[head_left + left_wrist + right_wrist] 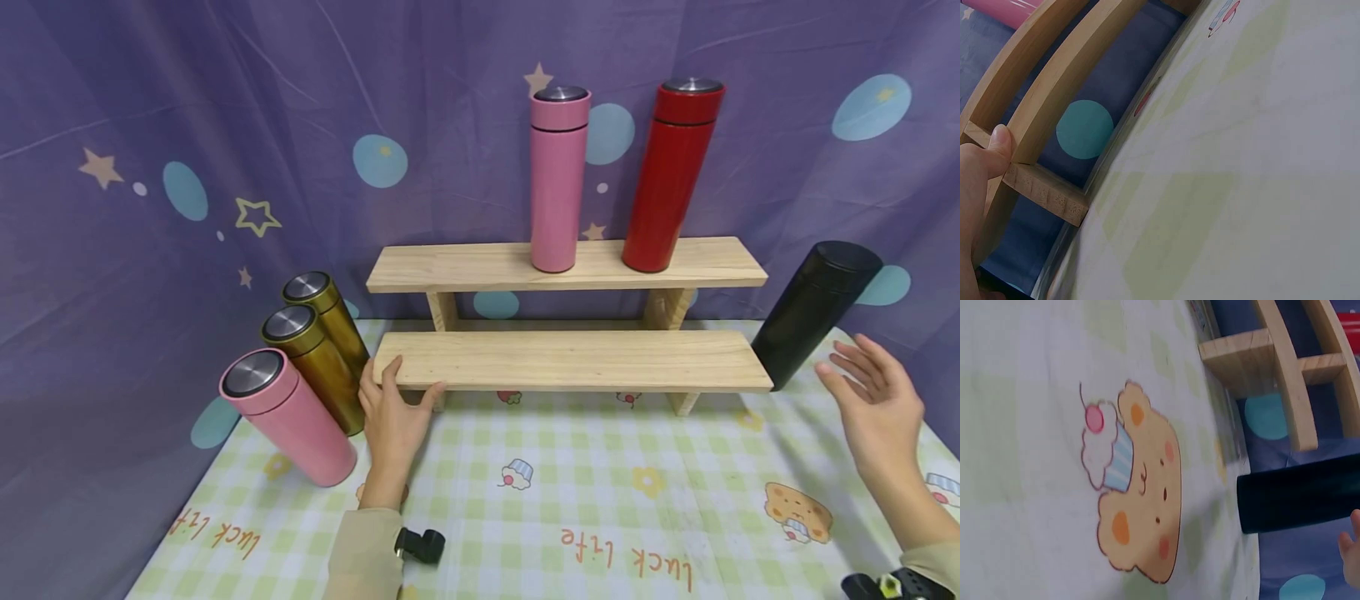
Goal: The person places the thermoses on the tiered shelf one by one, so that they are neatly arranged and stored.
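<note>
My left hand [395, 425] holds the left end of a two-tier wooden shelf [570, 361]; its thumb [999, 145] lies against the front edge of the lower board and a finger rests on top. Over on the right, my right hand [879, 408] is in the air with loosely bent fingers and nothing in them. Beyond it stands a black thermos bottle [813, 312], close by the shelf's right end. Only the fingertips [1350, 547] show in the right wrist view, beside the black bottle [1300, 494].
On the upper board stand a pink thermos [559, 183] and a red thermos [673, 179]. Left of the shelf are two gold thermoses [330, 375] and another pink thermos [300, 425]. A checked cloth [480, 517] covers the table; a purple curtain [300, 83] hangs behind.
</note>
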`<state>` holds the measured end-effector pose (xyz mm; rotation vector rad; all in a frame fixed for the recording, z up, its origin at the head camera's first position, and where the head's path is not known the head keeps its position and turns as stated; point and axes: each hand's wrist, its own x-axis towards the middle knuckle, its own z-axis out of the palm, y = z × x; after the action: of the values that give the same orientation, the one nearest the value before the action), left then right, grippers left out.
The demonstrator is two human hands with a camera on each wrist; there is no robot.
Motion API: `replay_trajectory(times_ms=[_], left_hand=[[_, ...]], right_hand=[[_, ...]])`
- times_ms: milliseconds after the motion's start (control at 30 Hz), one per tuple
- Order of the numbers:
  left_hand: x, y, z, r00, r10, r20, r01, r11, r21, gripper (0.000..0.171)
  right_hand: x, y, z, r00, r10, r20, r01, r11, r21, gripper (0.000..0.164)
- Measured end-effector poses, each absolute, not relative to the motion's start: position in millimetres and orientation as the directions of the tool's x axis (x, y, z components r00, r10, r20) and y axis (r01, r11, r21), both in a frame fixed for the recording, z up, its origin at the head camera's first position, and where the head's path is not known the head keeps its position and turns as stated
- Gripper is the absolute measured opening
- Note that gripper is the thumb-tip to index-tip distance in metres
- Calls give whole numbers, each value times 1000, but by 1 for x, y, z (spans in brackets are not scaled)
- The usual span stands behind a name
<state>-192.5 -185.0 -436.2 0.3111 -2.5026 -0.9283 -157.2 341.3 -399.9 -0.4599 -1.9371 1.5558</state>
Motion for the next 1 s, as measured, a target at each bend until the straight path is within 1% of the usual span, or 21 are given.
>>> replay_trajectory(times_ms=[200,267,400,533,633,700,800,1000], left_hand=[[-192,-185,-436,-874,-359,329,-57,746,663,85],[-193,-185,-436,-874,-359,326,-58,745,665,85],[-192,-185,-436,-876,-358,323,-58,743,666,86],[-193,-185,-436,-877,-357,322,-58,744,666,85],[-193,-185,-436,-876,-355,325,-55,745,665,85],[-193,-186,-436,-876,-356,327,-54,745,665,85],[-193,-186,-436,-875,-356,328,-54,745,664,84],[-193,-185,-436,-876,-357,325,-57,746,664,84]], right_hand=[[-164,351,-403,-755,628,188,-73,204,-976,56],[-167,353,-405,-754,629,189,-74,204,-976,57],[-173,358,-413,-752,617,233,-93,250,-964,57],[-184,372,-429,-764,576,290,-105,332,-937,59],[-189,374,-426,-774,573,268,-90,320,-943,62],[-191,370,-419,-778,587,226,-77,267,-960,65],[-192,364,-410,-781,600,176,-42,231,-972,68],[-200,362,-409,-801,581,144,24,272,-962,74]])
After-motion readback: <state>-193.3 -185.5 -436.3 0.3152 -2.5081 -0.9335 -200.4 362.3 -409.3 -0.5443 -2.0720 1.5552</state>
